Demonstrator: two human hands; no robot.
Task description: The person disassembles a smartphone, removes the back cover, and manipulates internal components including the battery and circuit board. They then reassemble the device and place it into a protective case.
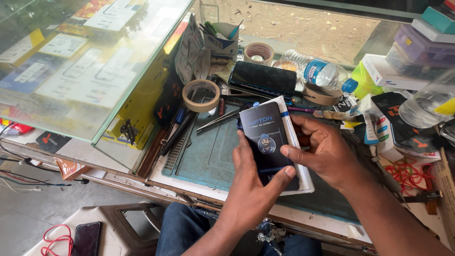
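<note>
Black phone (268, 142) w/ a lit screen sits over a white pack (298, 161), both held above the mat (208, 156) on the tabletop (189, 187). Long axis runs near-to-far, top end tilted left. Left hand (249, 189) cups them from below, grip clenched on phone + pack, thumb on the lower right edge. Right hand (327, 154) comes in from the right, fingers curled at the right edge; equally close. Pack's underside and left fingers hidden. Tape roll (201, 95) and scissors (220, 119) lie beyond.
</note>
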